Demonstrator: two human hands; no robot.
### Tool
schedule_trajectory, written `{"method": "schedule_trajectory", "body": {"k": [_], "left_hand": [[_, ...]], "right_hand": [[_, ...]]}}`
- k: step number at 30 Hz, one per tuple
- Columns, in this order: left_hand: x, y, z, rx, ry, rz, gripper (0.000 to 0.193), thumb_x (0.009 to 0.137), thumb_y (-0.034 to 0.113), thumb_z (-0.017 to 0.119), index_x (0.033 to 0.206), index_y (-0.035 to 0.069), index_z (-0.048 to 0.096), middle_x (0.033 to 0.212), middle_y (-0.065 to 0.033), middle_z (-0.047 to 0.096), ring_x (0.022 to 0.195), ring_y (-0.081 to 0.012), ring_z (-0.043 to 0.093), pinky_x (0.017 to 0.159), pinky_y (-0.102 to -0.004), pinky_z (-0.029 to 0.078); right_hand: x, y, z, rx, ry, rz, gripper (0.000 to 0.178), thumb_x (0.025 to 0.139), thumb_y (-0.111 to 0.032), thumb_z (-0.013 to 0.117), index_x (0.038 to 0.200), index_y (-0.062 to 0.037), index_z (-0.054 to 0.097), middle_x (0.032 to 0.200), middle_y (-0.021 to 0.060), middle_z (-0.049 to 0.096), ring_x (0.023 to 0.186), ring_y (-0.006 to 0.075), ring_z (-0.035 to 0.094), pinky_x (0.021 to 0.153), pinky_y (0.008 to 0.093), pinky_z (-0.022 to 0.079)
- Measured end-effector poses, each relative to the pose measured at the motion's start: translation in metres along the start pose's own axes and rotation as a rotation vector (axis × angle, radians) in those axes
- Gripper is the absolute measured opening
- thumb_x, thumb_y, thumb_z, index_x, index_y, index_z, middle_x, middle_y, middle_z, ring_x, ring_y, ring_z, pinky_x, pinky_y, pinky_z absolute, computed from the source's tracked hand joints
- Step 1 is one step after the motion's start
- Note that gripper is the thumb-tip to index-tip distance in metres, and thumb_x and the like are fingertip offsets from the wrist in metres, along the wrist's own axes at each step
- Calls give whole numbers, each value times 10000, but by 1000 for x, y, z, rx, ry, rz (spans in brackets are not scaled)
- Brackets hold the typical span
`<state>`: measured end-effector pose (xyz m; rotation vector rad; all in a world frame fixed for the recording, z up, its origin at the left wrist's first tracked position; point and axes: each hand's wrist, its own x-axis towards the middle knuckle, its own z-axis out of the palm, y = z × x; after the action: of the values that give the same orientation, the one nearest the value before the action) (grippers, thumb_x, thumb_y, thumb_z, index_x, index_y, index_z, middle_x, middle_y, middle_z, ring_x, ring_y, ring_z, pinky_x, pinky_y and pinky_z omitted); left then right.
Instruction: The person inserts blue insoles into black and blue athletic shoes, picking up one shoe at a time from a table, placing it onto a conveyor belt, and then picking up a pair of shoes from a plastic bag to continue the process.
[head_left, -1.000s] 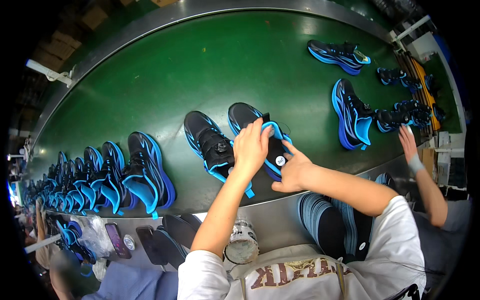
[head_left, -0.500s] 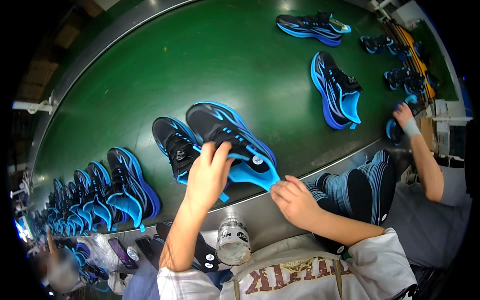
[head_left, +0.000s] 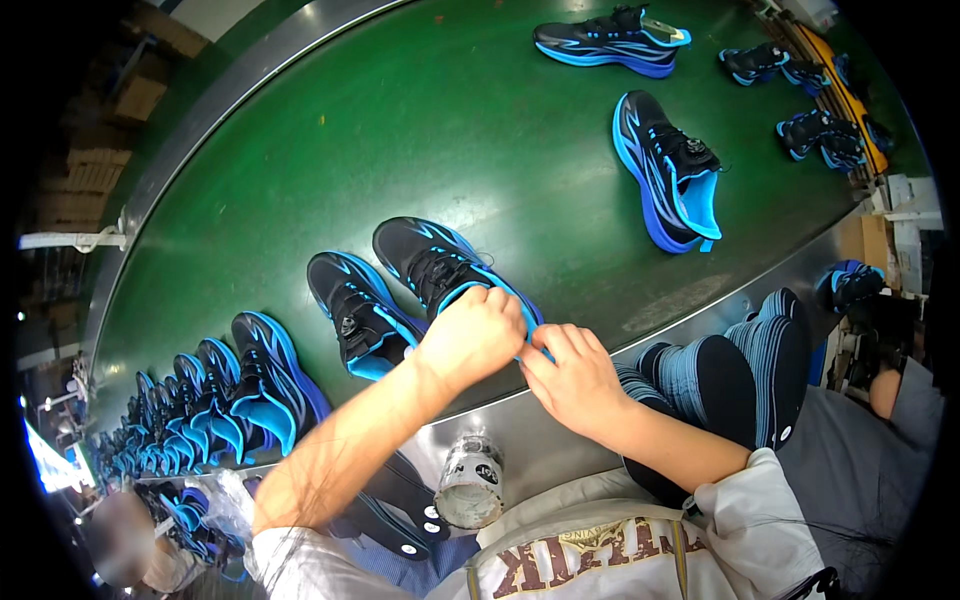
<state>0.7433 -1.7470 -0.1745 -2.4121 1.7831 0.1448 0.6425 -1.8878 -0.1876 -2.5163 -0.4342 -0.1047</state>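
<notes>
A black and blue sneaker (head_left: pixel 428 262) lies on the green belt with its toe away from me and its heel toward me. My left hand (head_left: pixel 478 335) is closed at its collar, fingertips hidden in the shoe opening. With bent fingers, my right hand (head_left: pixel 570 378) pinches the blue heel edge, close beside the left. The inside of this shoe is covered by my hands. Its matching sneaker (head_left: pixel 352 310), with a dial on the tongue, sits just to the left, near my left wrist and untouched by the right hand.
A row of sneakers (head_left: pixel 270 385) lines the belt's near left edge. Two more sneakers, one upright (head_left: pixel 660 175) and one sideways (head_left: pixel 608 45), are farther right. Stacked black-and-blue insoles (head_left: pixel 722 385) lie beside my right forearm. A tape-wrapped can (head_left: pixel 470 485) stands by the metal edge (head_left: pixel 500 430).
My left hand has shifted right, from the tongue side to the heel opening, covering the white round label inside. The right hand moved slightly left. A co-worker's hand at the right has withdrawn.
</notes>
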Motion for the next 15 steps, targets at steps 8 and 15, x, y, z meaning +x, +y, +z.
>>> {"method": "schedule_trajectory", "body": {"k": [8, 15], "left_hand": [[18, -17, 53, 414, -309, 241, 129, 724, 207, 511, 726, 144, 623, 701, 58, 560, 762, -127, 499, 660, -263, 328], [16, -20, 56, 373, -317, 198, 118, 736, 202, 506, 723, 144, 607, 712, 67, 558, 783, -115, 493, 689, -254, 326]], "right_hand": [[-8, 12, 14, 22, 1, 18, 165, 708, -97, 540, 854, -42, 593, 758, 30, 471, 696, 167, 488, 622, 289, 368], [-9, 14, 13, 52, 21, 4, 187, 717, -100, 531, 880, -38, 599, 755, 29, 470, 686, 161, 490, 613, 286, 368]]}}
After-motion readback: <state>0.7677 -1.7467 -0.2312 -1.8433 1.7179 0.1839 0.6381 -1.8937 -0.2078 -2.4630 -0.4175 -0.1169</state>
